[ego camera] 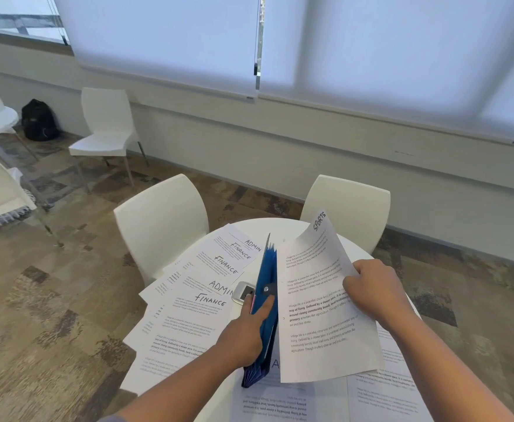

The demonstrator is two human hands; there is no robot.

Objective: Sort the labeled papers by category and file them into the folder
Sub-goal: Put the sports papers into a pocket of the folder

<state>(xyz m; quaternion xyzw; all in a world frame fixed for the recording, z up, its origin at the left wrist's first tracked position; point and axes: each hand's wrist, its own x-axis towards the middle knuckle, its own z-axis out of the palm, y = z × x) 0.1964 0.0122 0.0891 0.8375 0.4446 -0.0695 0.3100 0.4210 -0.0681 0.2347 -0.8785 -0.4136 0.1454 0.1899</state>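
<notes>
Standing upright on its edge near the middle of the round white bench, one blue expanding folder is steadied by the left hand, whose fingers are curled around its near side, thumb pressed along the blue cover. At 3 o'clock of the folder, the right hand grips one sheet headed SPORTS by its right edge, fingers clenched on the paper, the sheet lifted and tilted with its left edge against the folder. At 9 to 11 o'clock of the folder lies a fanned spread of papers; five handwritten headings can be read there, three FINANCE and two ADMIN. More printed sheets lie flat at 5 to 6 o'clock, their count unclear. One small silver device rests on the bench just beside the folder at 9 o'clock. Two white chairs stand at the far rim, at 11 and 1 o'clock
</notes>
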